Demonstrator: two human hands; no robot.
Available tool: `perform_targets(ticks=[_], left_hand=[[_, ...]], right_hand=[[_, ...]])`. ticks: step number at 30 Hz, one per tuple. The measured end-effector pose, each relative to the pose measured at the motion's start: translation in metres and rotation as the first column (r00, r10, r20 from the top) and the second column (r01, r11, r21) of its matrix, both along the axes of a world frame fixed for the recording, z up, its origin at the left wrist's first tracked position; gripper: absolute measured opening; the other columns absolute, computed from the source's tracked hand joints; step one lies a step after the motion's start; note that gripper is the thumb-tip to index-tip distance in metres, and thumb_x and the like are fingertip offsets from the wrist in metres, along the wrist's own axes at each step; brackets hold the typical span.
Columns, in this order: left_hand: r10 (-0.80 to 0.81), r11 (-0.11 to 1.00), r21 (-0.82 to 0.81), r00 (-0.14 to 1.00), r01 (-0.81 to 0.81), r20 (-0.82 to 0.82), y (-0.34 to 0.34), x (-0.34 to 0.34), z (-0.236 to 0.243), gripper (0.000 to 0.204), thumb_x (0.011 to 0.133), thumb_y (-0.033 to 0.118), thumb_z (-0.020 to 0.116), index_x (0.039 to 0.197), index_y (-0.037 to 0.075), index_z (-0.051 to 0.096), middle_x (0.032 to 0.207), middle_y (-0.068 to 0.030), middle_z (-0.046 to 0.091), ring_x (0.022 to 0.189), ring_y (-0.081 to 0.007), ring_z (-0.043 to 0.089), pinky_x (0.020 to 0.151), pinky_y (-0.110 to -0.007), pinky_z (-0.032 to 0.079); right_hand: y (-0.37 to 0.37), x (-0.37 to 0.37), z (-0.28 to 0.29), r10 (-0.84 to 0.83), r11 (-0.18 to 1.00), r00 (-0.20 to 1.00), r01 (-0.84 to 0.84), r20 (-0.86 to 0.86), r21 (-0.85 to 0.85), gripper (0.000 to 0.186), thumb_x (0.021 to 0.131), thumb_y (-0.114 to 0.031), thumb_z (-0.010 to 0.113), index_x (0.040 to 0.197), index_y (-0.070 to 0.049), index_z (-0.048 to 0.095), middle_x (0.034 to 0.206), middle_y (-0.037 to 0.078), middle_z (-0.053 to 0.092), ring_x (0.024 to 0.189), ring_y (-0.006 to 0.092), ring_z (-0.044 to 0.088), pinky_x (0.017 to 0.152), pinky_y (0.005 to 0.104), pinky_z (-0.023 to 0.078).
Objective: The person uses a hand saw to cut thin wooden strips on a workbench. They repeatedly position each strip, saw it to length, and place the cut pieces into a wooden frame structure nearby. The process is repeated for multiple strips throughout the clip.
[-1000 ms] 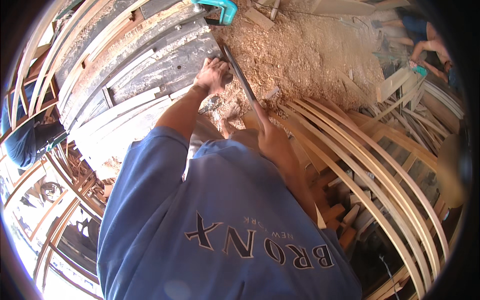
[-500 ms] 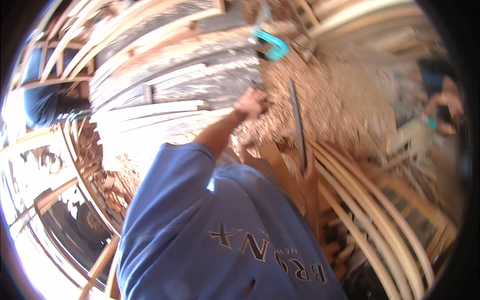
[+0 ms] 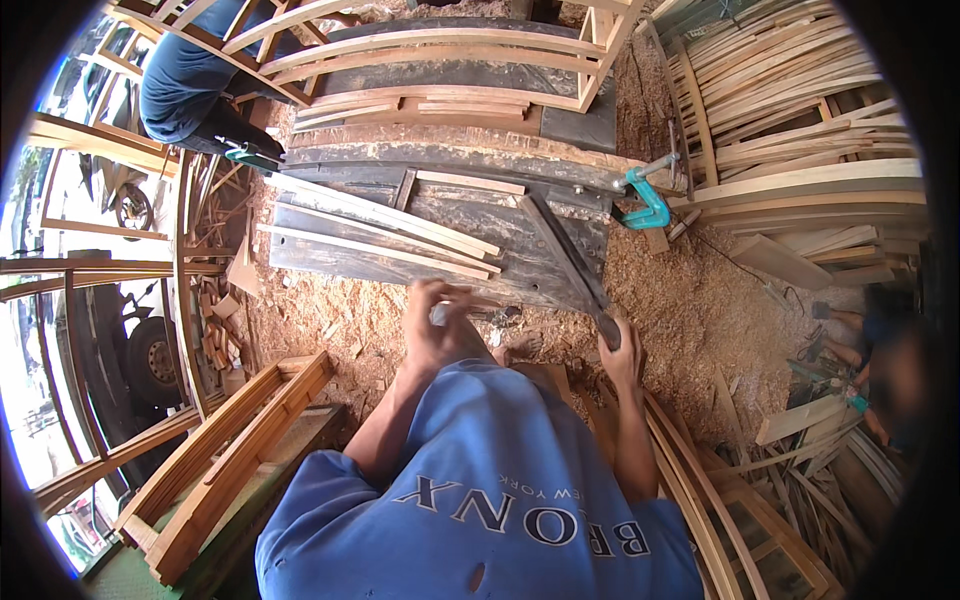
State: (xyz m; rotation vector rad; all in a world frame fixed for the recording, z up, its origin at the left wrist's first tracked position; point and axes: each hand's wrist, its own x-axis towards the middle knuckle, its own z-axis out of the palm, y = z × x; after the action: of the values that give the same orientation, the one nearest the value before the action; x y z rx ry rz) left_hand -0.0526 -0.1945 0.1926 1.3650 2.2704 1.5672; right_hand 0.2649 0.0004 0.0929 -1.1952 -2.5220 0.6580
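Note:
My right hand (image 3: 621, 352) is wrapped round the lower end of a long dark bar (image 3: 562, 248). The bar slants up and away to the left, its far part over the dark workbench (image 3: 340, 257). In front of my body, near the bench's front edge, my left hand (image 3: 432, 325) has its fingers curled. Something small and pale shows among them, too unclear to name. Beyond that hand, light wooden strips (image 3: 385, 222) lie on the bench. A shorter strip (image 3: 470, 183) and a dark crosspiece (image 3: 404, 190) lie farther back.
A teal clamp (image 3: 650, 203) sits at the bench's right end. Wooden frames (image 3: 440, 42) stand at the back, and a person in blue (image 3: 190, 85) bends at far left. Another person (image 3: 895, 370) is at right. Stacked slats (image 3: 770, 90) fill the far right; shavings (image 3: 690, 320) cover the floor.
My left hand has drawn back from the bench toward my body. The bar, still in my right hand, now leans farther left. The whole view has shifted and become sharper.

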Motion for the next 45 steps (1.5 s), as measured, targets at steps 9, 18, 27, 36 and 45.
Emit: perform_targets(ticks=[9, 18, 27, 36, 45], left_hand=[[0.324, 0.646, 0.005, 0.280, -0.764, 0.904, -0.044, -0.120, -0.035, 0.033, 0.096, 0.022, 0.066, 0.115, 0.005, 0.045, 0.097, -0.0089, 0.058, 0.094, -0.0261, 0.069, 0.072, -0.032, 0.060], [0.150, 0.767, 0.097, 0.323, -0.634, 0.934, 0.117, -0.233, -0.069, 0.035, 0.093, 0.021, 0.069, 0.111, 0.002, 0.045, 0.097, -0.0110, 0.059, 0.089, -0.0224, 0.068, 0.075, -0.038, 0.061], [0.354, 0.823, -0.533, 0.912, -0.198, 0.208, 0.211, -0.337, -0.107, 0.038, 0.089, 0.039, 0.058, 0.107, 0.010, 0.073, 0.100, -0.0168, 0.072, 0.096, -0.0367, 0.067, 0.086, -0.047, 0.049], [0.289, 0.599, -0.800, 0.939, -0.024, 0.189, 0.227, -0.342, -0.114, 0.051, 0.088, 0.028, 0.054, 0.139, 0.021, 0.054, 0.139, -0.0121, 0.055, 0.125, -0.0311, 0.052, 0.103, -0.061, 0.032], [0.148, 0.931, -0.330, 0.987, -0.159, -0.058, 0.150, -0.298, -0.102, 0.033, 0.088, 0.005, 0.055, 0.119, 0.007, 0.064, 0.126, -0.0159, 0.059, 0.116, -0.0357, 0.054, 0.100, -0.047, 0.040]], right_hand=[[0.046, -0.127, 0.007, 0.197, 0.974, 0.976, -0.206, 0.092, 0.097, 0.037, 0.076, -0.026, 0.080, 0.107, -0.009, 0.068, 0.106, 0.012, 0.057, 0.102, 0.0332, 0.053, 0.090, 0.0460, 0.044], [0.041, -0.378, 0.040, -0.367, 0.702, 0.781, -0.123, -0.505, -0.701, 0.036, 0.098, -0.011, 0.060, 0.131, 0.002, 0.054, 0.101, 0.013, 0.066, 0.067, 0.0140, 0.064, 0.056, 0.0279, 0.055], [0.193, -0.441, -0.029, -0.504, 0.800, 0.822, 0.330, -0.263, -0.502, 0.028, 0.081, -0.014, 0.079, 0.103, 0.001, 0.068, 0.089, 0.009, 0.072, 0.076, 0.0157, 0.066, 0.068, 0.0299, 0.052], [0.213, -0.457, -0.041, -0.466, 0.843, 0.873, 0.389, -0.142, -0.371, 0.027, 0.087, -0.018, 0.071, 0.109, -0.001, 0.070, 0.102, 0.018, 0.072, 0.095, 0.0292, 0.068, 0.085, 0.0369, 0.051], [0.153, -0.346, 0.014, -0.364, 0.906, 0.852, 0.231, -0.376, -0.354, 0.023, 0.090, -0.004, 0.065, 0.112, -0.006, 0.069, 0.093, 0.010, 0.071, 0.081, 0.0188, 0.066, 0.075, 0.0322, 0.052]])
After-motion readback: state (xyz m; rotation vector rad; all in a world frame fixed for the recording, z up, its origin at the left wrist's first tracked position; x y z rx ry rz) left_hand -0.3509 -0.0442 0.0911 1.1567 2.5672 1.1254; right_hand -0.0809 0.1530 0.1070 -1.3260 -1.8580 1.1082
